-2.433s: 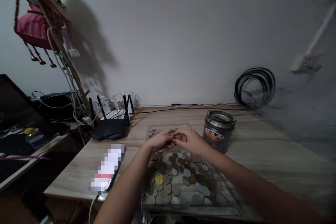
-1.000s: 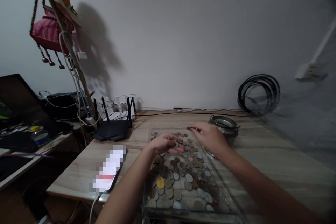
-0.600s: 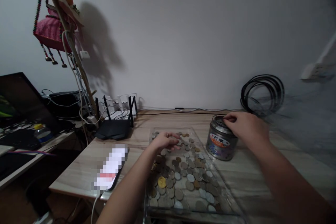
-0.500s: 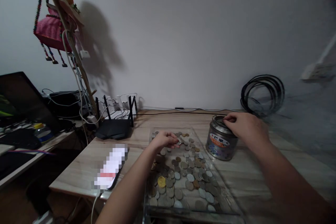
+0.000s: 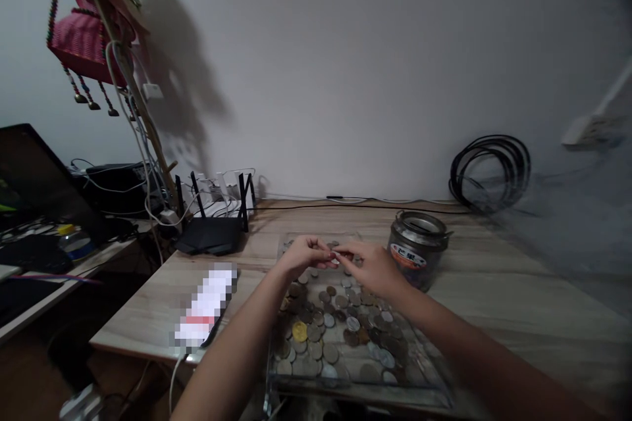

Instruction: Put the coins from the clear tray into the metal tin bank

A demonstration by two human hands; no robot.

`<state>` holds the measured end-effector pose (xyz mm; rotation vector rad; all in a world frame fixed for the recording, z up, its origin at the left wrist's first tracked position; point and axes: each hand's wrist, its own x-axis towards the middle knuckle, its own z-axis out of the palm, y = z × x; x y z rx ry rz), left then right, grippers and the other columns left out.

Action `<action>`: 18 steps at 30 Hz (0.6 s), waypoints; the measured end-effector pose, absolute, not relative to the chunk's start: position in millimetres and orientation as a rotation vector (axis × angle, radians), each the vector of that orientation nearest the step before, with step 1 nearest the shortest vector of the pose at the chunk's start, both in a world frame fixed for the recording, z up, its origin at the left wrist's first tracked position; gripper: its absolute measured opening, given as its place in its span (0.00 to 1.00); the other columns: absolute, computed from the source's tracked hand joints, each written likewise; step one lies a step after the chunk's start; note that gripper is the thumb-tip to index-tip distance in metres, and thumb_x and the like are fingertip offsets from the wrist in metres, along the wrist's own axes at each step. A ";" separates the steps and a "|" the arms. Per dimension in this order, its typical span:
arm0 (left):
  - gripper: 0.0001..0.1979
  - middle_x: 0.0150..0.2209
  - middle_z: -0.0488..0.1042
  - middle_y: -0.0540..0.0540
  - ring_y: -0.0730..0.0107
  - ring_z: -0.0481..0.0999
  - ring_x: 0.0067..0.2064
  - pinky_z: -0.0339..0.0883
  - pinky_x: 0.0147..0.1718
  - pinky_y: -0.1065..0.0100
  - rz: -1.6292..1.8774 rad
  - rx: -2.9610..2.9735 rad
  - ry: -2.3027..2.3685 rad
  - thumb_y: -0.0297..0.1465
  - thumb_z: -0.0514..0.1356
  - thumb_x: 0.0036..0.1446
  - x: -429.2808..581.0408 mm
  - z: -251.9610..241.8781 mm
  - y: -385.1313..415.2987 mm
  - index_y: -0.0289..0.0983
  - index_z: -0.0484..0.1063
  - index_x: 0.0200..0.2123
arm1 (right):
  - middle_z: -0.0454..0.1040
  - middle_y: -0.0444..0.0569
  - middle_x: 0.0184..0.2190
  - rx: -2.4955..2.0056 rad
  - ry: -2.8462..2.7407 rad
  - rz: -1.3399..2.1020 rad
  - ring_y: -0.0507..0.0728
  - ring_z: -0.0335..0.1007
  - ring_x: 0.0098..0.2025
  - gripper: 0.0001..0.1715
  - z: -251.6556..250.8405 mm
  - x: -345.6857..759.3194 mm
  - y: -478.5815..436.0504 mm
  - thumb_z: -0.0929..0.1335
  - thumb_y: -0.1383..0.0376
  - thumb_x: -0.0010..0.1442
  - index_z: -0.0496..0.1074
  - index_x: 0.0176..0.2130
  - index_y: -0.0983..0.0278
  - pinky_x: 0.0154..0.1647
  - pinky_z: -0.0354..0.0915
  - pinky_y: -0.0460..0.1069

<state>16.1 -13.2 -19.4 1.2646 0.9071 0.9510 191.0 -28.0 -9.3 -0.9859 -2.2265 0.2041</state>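
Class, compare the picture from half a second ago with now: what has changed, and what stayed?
The right hand has left the top of the jar and moved left, to the pale coin held by the left hand; whether the right grips it is unclear. The jar, clear tray and gold-coloured coin stayed put.

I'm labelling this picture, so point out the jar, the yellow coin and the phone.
Jar (image 5: pixel 413 257), head view: on its front label.
Yellow coin (image 5: pixel 299 331), head view: middle of its face.
Phone (image 5: pixel 206 306), head view: middle of its screen.
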 end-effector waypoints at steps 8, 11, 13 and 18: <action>0.14 0.31 0.76 0.42 0.70 0.74 0.32 0.65 0.30 0.71 0.980 1.559 1.270 0.37 0.56 0.51 16.6 -21.8 -5.8 0.32 0.71 0.34 | 0.74 0.52 0.33 -1.374 -1.780 -0.277 0.58 0.68 0.35 0.14 47.8 258.4 -16.1 0.63 0.61 0.54 0.75 0.36 0.62 0.34 0.62 0.51; 0.11 0.33 0.76 0.42 0.67 0.73 0.36 0.64 0.36 0.69 0.892 1.894 1.631 0.33 0.55 0.50 12.1 -28.6 0.4 0.33 0.73 0.31 | 0.73 0.55 0.30 -1.687 -1.620 -0.472 0.61 0.67 0.31 0.14 62.1 301.6 -2.7 0.64 0.60 0.51 0.76 0.33 0.62 0.27 0.59 0.53; 0.12 0.36 0.76 0.42 0.66 0.73 0.39 0.63 0.40 0.68 0.779 2.022 1.734 0.33 0.54 0.51 9.3 -31.5 1.8 0.34 0.74 0.34 | 0.72 0.54 0.27 -1.745 -1.659 -0.417 0.59 0.65 0.26 0.11 60.9 320.4 7.3 0.65 0.61 0.48 0.76 0.29 0.61 0.25 0.58 0.52; 0.18 0.44 0.73 0.40 0.61 0.70 0.47 0.60 0.46 0.67 0.558 2.158 1.781 0.37 0.55 0.51 6.4 -32.0 -1.8 0.35 0.72 0.43 | 0.75 0.52 0.26 -1.636 -1.860 -0.209 0.58 0.65 0.25 0.10 46.2 325.5 20.7 0.65 0.62 0.46 0.76 0.26 0.60 0.23 0.54 0.50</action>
